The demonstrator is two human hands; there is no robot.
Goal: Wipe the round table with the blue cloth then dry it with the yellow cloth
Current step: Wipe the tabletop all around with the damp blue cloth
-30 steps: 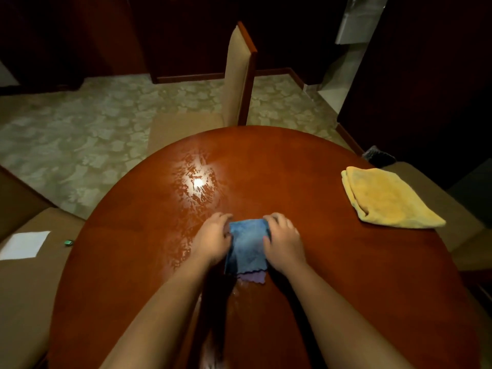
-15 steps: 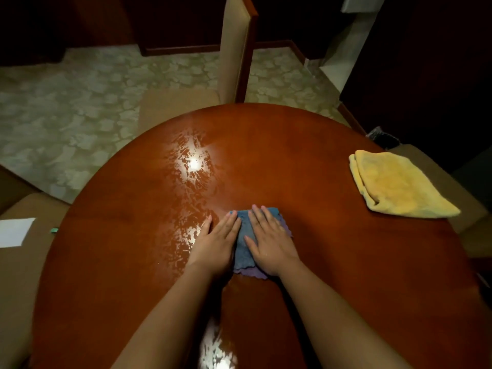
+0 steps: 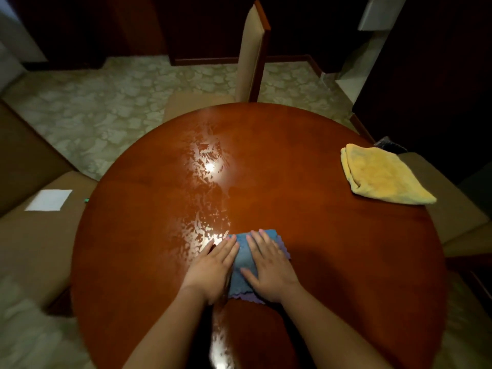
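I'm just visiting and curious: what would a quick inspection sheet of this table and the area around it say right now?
Surface: round table, glossy reddish wood, wet streaks left of centre.
Job's things: blue cloth flat near the front edge; yellow cloth folded at the right edge, untouched.
Clutter: nothing seen on the table.
Hands: left hand and right hand press flat on the blue cloth, fingers straight.
Cables: nothing seen.
Surroundings: chair beyond the table; white paper on a seat at left; patterned carpet.
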